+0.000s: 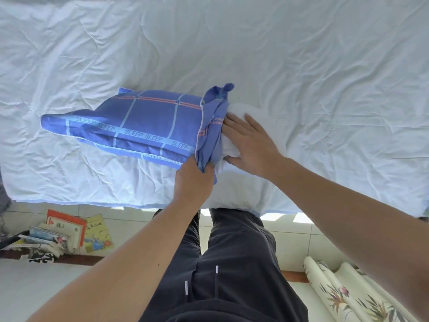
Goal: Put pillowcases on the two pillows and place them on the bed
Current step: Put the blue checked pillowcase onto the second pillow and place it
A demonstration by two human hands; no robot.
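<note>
At the bottom of the frame we see dark trousers [232,263], with books [67,233] stacked on the floor at lower left. Just above, our left hand [192,182] pinches the bunched open edge of the blue pillowcase [144,122]. Our right hand [250,145] presses flat, fingers straight, on the white pillow [255,115] sticking out of it. Both lie mid-frame on the white bed [301,54].

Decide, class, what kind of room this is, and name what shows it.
Most likely a home bedroom: a bed under white bedding, a pillow going into a blue pillowcase, and books piled on the tiled floor.
</note>
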